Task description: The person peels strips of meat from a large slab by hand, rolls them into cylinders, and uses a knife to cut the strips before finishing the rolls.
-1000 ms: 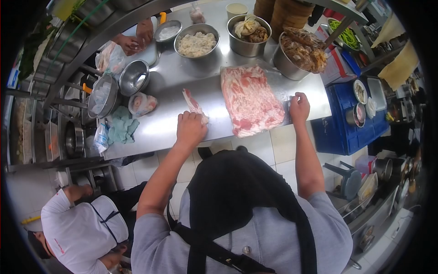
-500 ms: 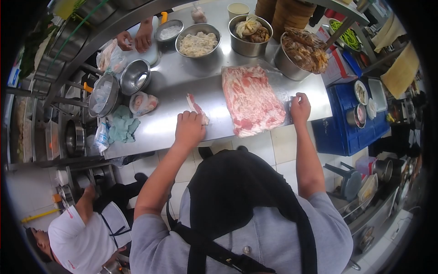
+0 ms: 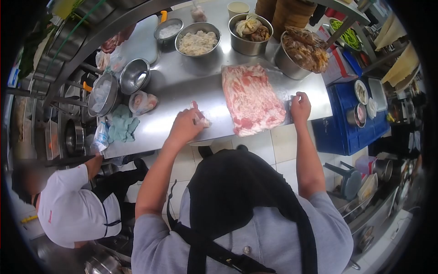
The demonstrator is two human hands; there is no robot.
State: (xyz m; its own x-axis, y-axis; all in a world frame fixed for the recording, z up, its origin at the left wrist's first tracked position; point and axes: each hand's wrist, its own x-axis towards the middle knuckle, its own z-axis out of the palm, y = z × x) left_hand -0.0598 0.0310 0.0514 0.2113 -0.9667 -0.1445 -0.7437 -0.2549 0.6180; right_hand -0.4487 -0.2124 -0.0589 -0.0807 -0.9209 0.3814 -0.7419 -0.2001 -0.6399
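My left hand is closed on a small strip of raw meat at the near side of the steel table. Pink and white bits of the strip show beyond my fingers and beside my thumb. To the right lies a large flat slab of raw pork, its near end at the table's front edge. My right hand rests curled just off the slab's right side; whatever it may hold is hidden.
Along the back stand a bowl of pale chopped food, a steel pot and a pot of brown wrapped food. An empty-looking steel bowl and a green cloth lie left. A co-worker stands at lower left.
My left hand has turned and shifted slightly left, and less of the meat strip shows. The other person's hands at the back left have left the white board. The lower-left co-worker has moved.
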